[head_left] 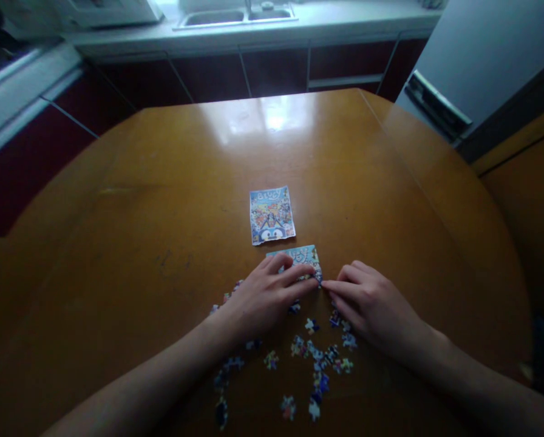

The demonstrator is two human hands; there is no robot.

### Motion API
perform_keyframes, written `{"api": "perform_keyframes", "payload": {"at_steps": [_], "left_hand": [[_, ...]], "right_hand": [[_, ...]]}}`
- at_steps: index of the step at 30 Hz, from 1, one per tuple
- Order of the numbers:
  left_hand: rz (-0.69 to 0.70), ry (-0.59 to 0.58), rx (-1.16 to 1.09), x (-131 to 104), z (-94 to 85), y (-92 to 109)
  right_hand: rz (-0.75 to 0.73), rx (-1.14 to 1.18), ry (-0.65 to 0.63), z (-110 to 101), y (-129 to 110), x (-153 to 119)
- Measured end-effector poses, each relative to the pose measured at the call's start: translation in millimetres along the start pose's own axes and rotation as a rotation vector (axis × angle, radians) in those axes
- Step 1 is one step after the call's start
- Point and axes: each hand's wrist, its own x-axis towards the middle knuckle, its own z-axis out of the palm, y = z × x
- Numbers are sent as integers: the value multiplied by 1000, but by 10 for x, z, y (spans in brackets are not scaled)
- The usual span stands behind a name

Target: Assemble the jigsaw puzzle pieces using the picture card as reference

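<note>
A partly assembled jigsaw puzzle (306, 254) with a light blue top lies on the wooden table. My left hand (272, 291) rests over its lower part, fingers spread and pressing on it, hiding much of the picture. At the puzzle's lower right corner, the fingertips of my right hand (367, 297) are pinched together at a small dark piece (319, 281). Just beyond the puzzle lies a printed picture sheet (272, 215). Several loose pieces (317, 358) are scattered nearer to me, some partly hidden by my left hand and forearm.
The wooden table (185, 182) has a rounded outline. Behind it stands a counter (345, 24) with a double sink (215, 18) above dark red cabinets. A pale appliance (490, 60) with a handle stands at the right, and a stove (3, 57) is at the far left.
</note>
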Motion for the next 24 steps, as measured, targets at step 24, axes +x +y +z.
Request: {"api": "perform_keyframes", "payload": {"at_steps": [24], "left_hand": [[-19,-16,-31,-3,10,-2]], "right_hand": [[7,-6,5,22,24,-12]]}}
